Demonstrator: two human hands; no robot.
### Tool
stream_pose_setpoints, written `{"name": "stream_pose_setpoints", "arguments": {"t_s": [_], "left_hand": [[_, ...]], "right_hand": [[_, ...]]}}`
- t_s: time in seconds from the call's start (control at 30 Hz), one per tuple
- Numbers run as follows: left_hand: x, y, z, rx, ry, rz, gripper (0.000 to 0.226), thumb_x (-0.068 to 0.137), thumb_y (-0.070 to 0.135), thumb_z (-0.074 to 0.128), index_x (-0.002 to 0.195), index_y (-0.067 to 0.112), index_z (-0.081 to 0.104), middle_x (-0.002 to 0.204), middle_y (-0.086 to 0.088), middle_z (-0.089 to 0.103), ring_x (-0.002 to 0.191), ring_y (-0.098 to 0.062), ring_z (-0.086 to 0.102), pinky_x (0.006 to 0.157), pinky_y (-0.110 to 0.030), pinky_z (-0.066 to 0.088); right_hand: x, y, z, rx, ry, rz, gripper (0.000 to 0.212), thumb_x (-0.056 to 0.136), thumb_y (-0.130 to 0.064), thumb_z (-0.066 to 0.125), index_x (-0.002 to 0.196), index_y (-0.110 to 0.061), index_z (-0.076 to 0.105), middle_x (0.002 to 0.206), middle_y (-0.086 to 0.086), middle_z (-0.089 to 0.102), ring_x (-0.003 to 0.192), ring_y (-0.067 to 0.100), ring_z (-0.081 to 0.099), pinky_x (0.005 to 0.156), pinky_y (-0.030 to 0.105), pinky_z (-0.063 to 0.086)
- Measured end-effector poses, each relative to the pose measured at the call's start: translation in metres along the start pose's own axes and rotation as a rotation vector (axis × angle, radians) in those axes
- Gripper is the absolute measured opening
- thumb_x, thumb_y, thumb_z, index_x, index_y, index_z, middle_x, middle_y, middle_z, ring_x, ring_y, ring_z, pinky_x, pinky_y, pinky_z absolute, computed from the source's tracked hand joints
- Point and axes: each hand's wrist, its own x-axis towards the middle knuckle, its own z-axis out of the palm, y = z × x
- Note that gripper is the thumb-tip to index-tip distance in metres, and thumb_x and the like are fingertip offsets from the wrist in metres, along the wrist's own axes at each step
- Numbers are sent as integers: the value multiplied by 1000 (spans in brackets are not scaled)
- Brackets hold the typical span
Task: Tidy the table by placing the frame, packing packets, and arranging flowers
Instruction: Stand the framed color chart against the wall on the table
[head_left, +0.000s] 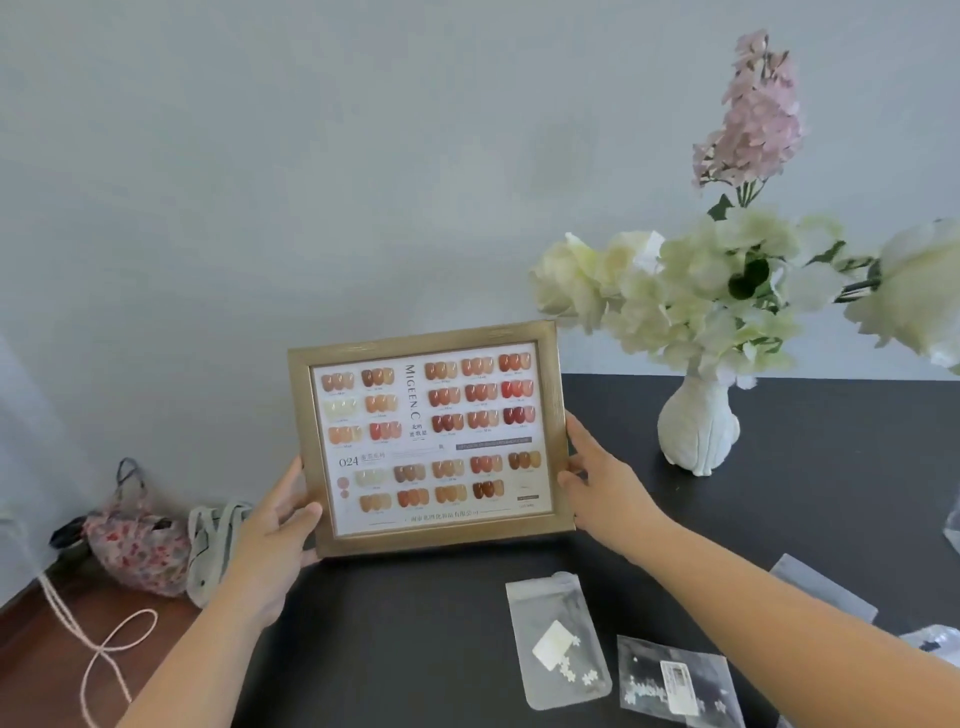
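While both hands grip it at centre picture above the dark tabletop (779, 519), the gold frame (431, 441) shows rows of nail-colour swatches, its small print unreadable. Left hand (275, 525) and right hand (602, 483) have fingers closed on its sides. Lower right, clear packets (563, 649) lie partly cut off.

Two bare forearms come into the head view from the lower edge, one on each side, and both are uncovered along the whole length that shows: no sleeve, cuff or glove is on them. The left hand (275, 525) and the right hand (602, 483) are bare as well. The wrists carry no watch, band or bracelet, and the fingers that show carry no ring. The fingernails look short and plain, though they are too small and soft in the picture to tell any polish.
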Motion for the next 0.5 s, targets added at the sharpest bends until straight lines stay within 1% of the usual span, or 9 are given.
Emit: {"name": "stream_pose_setpoints", "arguments": {"t_s": [0.03,0.1,0.13,0.2,0.23,0.27,0.4,0.43,0.5], "left_hand": [[3,-1,-6,-1,12,1,67,101,10,48,111,75,49,129,16,62,121,-16,53,80,-43,52],[12,-2,-16,0,39,5,67,101,9,48,110,76,49,125,18,65,118,-18,58,74,-36,54],[18,-1,-19,-1,59,2,67,101,9,48,110,75,50,124,19,66,118,-19,59,75,-38,56],[31,2,-20,3,100,-10,63,101,10,49,121,70,47,131,17,61,126,-23,55,89,-50,53],[38,4,-20,17,116,-14,61,101,12,50,130,65,44,136,16,57,130,-24,51,95,-54,49],[46,6,-18,38,126,-15,60,101,13,50,136,61,40,139,15,55,133,-25,49,97,-56,46],[82,25,-2,131,93,28,62,100,15,53,140,59,36,139,8,56,131,-25,49,92,-54,50],[93,31,2,137,72,43,62,100,14,53,139,59,36,137,7,57,130,-25,50,90,-54,52],[117,43,11,127,39,57,62,101,12,50,141,56,36,128,7,61,126,-24,53,88,-54,53]], "right_hand": [[8,-4,5,-5,-1,-14,73,98,-19,46,144,-57,4,95,-28,57,77,2,64,59,15,54],[25,-11,15,-1,-6,-37,72,97,-20,47,145,-55,6,95,-24,59,78,4,65,61,18,57],[34,-13,19,5,-5,-41,72,97,-20,48,146,-54,8,96,-23,60,79,5,65,65,22,58],[53,-17,24,12,7,-35,71,97,-19,49,147,-52,11,96,-20,59,81,9,64,70,28,60],[62,-18,25,15,14,-27,71,97,-18,49,147,-51,12,96,-17,60,81,11,64,70,29,60],[71,-19,24,18,19,-17,71,97,-16,49,146,-52,13,96,-15,60,82,12,64,67,30,60],[104,-22,14,66,48,36,72,95,-12,52,144,-53,19,99,-7,62,86,16,63,54,29,57],[111,-23,10,84,60,49,71,95,-11,52,143,-53,21,99,-7,62,88,16,63,52,29,56],[124,-25,2,129,83,75,68,95,-10,53,142,-50,25,101,-6,64,91,17,63,55,33,57]]}}
